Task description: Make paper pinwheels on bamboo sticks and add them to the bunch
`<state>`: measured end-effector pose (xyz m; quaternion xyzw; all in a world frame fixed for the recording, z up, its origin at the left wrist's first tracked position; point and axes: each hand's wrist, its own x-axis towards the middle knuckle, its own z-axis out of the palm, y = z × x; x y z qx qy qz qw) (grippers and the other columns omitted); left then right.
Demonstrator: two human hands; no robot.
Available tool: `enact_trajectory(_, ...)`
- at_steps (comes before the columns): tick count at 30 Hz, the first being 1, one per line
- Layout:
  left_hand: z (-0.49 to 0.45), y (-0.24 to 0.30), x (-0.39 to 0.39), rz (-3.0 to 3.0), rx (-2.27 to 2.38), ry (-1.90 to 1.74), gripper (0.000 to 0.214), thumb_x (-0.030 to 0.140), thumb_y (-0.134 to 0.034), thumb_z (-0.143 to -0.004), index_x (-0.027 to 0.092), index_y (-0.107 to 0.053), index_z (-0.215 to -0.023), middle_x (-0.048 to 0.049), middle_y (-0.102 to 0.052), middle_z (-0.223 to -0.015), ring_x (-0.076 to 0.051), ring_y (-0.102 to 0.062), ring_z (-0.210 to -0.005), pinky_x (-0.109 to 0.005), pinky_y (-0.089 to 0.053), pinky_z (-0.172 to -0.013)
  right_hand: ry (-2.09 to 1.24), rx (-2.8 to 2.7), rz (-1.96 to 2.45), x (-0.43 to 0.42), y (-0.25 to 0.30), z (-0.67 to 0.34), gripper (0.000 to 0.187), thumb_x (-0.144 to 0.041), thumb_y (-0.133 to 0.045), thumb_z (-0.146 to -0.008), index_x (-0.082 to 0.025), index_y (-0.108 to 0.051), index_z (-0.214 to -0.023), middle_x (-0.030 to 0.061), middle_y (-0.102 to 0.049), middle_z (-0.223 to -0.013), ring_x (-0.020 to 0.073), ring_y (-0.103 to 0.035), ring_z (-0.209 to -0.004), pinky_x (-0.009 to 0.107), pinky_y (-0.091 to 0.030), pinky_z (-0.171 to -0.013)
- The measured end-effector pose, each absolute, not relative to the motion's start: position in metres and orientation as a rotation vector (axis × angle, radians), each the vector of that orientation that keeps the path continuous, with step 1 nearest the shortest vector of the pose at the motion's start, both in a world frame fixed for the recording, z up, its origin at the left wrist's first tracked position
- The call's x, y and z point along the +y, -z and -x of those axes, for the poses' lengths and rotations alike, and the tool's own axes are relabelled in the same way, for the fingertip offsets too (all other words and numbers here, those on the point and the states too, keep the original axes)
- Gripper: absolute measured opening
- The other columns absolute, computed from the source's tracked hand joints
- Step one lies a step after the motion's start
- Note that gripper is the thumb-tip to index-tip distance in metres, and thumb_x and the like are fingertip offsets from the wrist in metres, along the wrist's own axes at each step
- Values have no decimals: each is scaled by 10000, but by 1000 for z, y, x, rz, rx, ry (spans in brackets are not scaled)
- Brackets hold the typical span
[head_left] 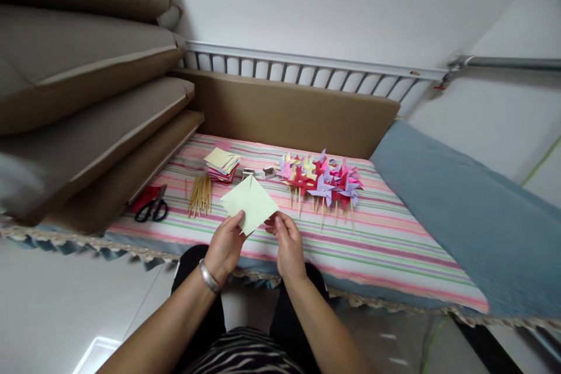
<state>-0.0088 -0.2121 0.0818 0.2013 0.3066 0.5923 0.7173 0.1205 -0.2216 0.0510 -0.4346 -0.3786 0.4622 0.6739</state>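
A pale green square of paper [252,203] with a slit at its top corner is held up in front of me. My left hand [227,241] pinches its lower left edge, thumb on top. My right hand [287,239] has thumb and fingers closed at the paper's right corner; the fingers behind are partly hidden. Past the paper lies a stack of coloured paper squares [221,159]. Beside that stack is a bundle of thin wooden sticks [200,196]. Finished paper pinwheels [324,181] in red, pink, purple and yellow lie in a heap to the right.
Black-handled scissors [152,209] rest by a red piece [144,197] at the left. Two small metallic items [268,172] sit behind the paper. Large cushions [87,111] are piled at the left. A brown board [289,111] stands along the back of the striped cloth [385,251].
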Motion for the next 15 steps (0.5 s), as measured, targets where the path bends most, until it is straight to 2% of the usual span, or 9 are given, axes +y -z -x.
enact_trajectory(4,6,-77,-213,-439,701,-1321,150,250,-649,-748,176,-652,-878,-62,-696,-1061,-203,-611,-1044,-357,-450,-913,-1098,-834,1022,-228,-63,-118,340,-414,-610,-784,-187,-586,-1037,59,-663,-952,180,-645,-819,299,-488,-688)
enact_trajectory(8,2,-77,-220,-450,678,-1323,151,256,-660,-741,153,-659,-852,-79,-710,-1017,-214,-627,-1015,-350,-450,-909,-1150,-808,1023,-231,-73,-108,501,-301,-703,-693,-209,-498,-1140,6,-664,-843,158,-635,-762,271,-485,-657)
enact_trajectory(11,0,-81,-226,-445,627,-1336,177,236,-673,-730,134,-667,-875,-89,-716,-994,-218,-641,-982,-343,-461,-901,-1256,-821,924,-232,-79,-103,444,-243,-686,-688,-201,-518,-1097,8,-680,-843,161,-638,-760,270,-488,-658)
enact_trajectory(15,1,-89,-227,-435,592,-1362,320,213,-687,-718,123,-647,-1022,-95,-714,-1003,-225,-654,-952,-344,-477,-887,-1327,-875,855,-233,-83,-102,388,-217,-681,-678,-201,-549,-1042,21,-702,-888,177,-650,-783,284,-498,-680)
